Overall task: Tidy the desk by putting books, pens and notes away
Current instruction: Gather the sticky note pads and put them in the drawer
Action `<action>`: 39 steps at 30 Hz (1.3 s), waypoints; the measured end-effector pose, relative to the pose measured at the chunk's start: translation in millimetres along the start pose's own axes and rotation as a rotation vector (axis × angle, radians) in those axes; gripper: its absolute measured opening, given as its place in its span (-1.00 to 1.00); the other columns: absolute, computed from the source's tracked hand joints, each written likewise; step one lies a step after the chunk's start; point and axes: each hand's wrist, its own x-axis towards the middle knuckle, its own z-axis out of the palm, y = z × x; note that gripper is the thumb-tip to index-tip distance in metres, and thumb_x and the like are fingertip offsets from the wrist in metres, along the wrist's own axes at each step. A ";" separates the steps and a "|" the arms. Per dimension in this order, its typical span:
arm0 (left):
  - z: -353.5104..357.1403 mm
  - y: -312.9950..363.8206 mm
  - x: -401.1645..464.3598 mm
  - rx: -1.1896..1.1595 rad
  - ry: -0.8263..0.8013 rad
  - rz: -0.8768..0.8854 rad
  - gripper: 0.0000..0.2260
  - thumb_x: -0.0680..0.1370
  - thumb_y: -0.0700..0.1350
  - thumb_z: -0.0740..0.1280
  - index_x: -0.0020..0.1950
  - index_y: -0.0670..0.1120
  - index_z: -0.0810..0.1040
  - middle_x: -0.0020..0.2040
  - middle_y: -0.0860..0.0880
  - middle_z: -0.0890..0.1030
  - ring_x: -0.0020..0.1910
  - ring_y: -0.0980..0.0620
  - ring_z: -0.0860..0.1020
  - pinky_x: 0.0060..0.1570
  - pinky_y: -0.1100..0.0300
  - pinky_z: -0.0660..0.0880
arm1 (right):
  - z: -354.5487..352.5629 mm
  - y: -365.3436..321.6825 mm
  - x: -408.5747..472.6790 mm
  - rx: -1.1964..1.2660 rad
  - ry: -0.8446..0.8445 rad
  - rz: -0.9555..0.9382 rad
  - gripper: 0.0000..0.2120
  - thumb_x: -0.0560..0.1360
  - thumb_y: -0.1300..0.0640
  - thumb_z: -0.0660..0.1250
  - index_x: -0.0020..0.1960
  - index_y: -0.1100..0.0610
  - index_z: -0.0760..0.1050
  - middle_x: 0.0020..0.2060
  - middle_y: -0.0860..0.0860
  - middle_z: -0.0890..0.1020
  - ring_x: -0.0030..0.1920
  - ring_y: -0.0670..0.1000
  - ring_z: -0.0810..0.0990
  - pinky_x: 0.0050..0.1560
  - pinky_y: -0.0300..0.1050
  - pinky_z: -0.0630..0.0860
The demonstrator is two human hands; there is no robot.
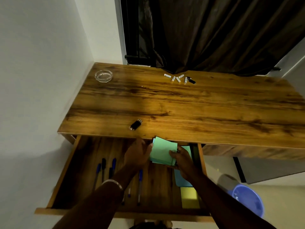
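Green notes (pixel 163 150) above open drawer (pixel 69 164), at 6 o'clock edge of desk (pixel 189 103) | right hand (pixel 184 160) pinches stack, left hand (pixel 137 153) flat against its side, holding nothing it seems | risk: loose sheets fan out, slip onto pens (pixel 140 182) or snag under desk lip

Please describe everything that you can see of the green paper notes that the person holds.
The green notes are a thin stack of pale green paper squares, slightly fanned, so that bluish edges show at the top left corner. They are held tilted above the open drawer, close to the front edge of the desk. The right hand grips the lower right corner with the thumb on top; the left hand touches the left edge.
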 end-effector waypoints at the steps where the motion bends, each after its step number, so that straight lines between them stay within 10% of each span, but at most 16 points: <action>1: 8.2 -2.8 -7.3 -0.046 -0.023 -0.013 -0.68 0.53 0.24 0.21 -0.04 -0.02 0.43 -0.19 0.09 0.51 -0.22 0.13 0.51 -0.29 0.20 0.41 | 0.1 2.5 -0.1 -0.019 0.003 0.007 -0.81 0.57 0.22 0.28 0.14 0.03 0.52 0.10 0.09 0.62 0.12 0.14 0.59 0.02 0.20 0.60; 8: 32.2 13.9 -30.5 -0.843 -0.408 -0.429 -0.70 0.61 -0.17 0.24 0.32 -0.21 0.46 0.26 -0.19 0.54 0.19 -0.13 0.54 0.07 0.14 0.53 | -5.0 22.5 -2.3 -0.146 0.006 0.035 -0.85 0.56 0.22 0.31 0.06 0.01 0.49 0.01 0.03 0.61 0.00 0.05 0.60 -0.06 0.09 0.62; 24: 35.9 -9.0 -44.5 -0.814 -0.381 -0.409 -0.87 0.59 -0.15 0.27 0.06 -0.15 0.57 -0.05 -0.04 0.64 -0.07 0.01 0.61 -0.18 0.22 0.58 | -25.9 42.9 -7.1 -0.218 0.054 0.090 -0.74 0.55 0.21 0.33 0.21 0.25 0.47 0.10 0.15 0.59 -0.04 0.03 0.59 -0.38 -0.25 0.54; 31: 22.1 -19.6 -37.9 -0.766 -0.110 -0.555 -0.69 0.63 -0.10 0.19 0.32 -0.23 0.36 0.20 -0.10 0.47 0.05 -0.04 0.48 -0.09 0.19 0.45 | -43.5 54.5 5.7 -0.401 0.156 0.112 -0.73 0.58 0.26 0.24 0.27 0.24 0.41 0.17 0.18 0.52 0.18 0.16 0.52 -0.01 0.11 0.62; 34: 19.3 -29.7 -34.3 -0.776 -0.073 -0.595 -0.67 0.64 -0.10 0.17 0.35 -0.24 0.37 0.24 -0.18 0.49 0.09 -0.11 0.51 -0.11 0.15 0.49 | -48.6 69.8 -2.1 -0.457 0.026 0.084 -0.74 0.58 0.38 0.18 0.25 0.28 0.39 0.10 0.19 0.53 0.13 0.17 0.53 -0.14 -0.05 0.62; 39: 19.2 -27.4 -37.2 -0.787 -0.120 -0.644 -0.60 0.63 -0.09 0.19 0.44 -0.18 0.29 0.38 -0.21 0.40 0.30 -0.21 0.42 0.25 -0.06 0.42 | -46.6 92.1 -4.0 -0.761 -0.019 0.090 -0.75 0.54 0.32 0.24 0.22 0.32 0.44 0.13 0.28 0.51 0.08 0.19 0.54 -0.01 0.10 0.58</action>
